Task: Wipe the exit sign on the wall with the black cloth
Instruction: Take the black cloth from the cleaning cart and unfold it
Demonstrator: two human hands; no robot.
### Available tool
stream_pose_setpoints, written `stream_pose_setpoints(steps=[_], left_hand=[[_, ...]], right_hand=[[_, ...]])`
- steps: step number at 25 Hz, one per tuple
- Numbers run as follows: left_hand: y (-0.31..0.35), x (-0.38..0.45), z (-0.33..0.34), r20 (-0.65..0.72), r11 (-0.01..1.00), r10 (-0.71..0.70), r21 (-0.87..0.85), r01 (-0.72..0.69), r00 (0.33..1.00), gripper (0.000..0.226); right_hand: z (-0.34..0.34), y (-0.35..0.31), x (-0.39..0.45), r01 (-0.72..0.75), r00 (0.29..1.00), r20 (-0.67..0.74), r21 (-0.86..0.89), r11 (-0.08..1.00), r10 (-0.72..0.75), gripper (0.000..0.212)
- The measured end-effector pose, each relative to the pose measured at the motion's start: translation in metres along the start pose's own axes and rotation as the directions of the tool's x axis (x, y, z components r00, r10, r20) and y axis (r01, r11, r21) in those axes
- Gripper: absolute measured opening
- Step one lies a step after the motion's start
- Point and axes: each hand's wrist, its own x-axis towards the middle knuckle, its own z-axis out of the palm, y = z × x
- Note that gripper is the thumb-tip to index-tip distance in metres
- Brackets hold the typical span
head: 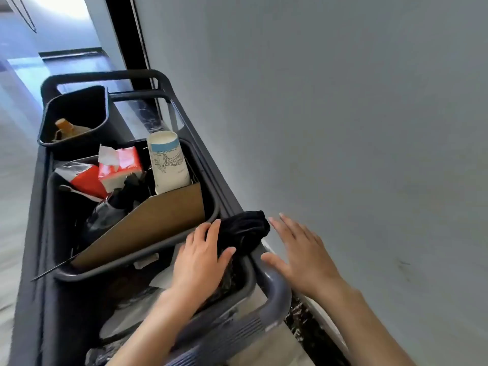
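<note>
A crumpled black cloth lies on the right rim of a dark cart, close to the grey wall. My left hand rests on the cloth's left side, fingers and thumb curled around part of it. My right hand hovers flat just right of the cloth, fingers spread, holding nothing. No exit sign is in view.
The cart holds a dark bin with a cardboard sheet, a paper cup, red tissue packs and a dark bottle. A smaller black bin stands behind it. Pale floor runs along the left.
</note>
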Motion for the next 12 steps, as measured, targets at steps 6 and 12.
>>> stream_pose_setpoints(steps=[6, 12], left_hand=[[-0.01, 0.029, 0.025, 0.116, 0.987, -0.02, -0.154, 0.038, 0.993, 0.077], [-0.013, 0.044, 0.038, 0.177, 0.953, -0.108, -0.262, 0.153, 0.978, 0.084]], right_hand=[[0.018, 0.011, 0.06, 0.003, 0.987, 0.158, 0.127, 0.992, -0.024, 0.083], [0.037, 0.021, 0.093, -0.128, 0.961, 0.274, 0.358, 0.925, 0.027, 0.08]])
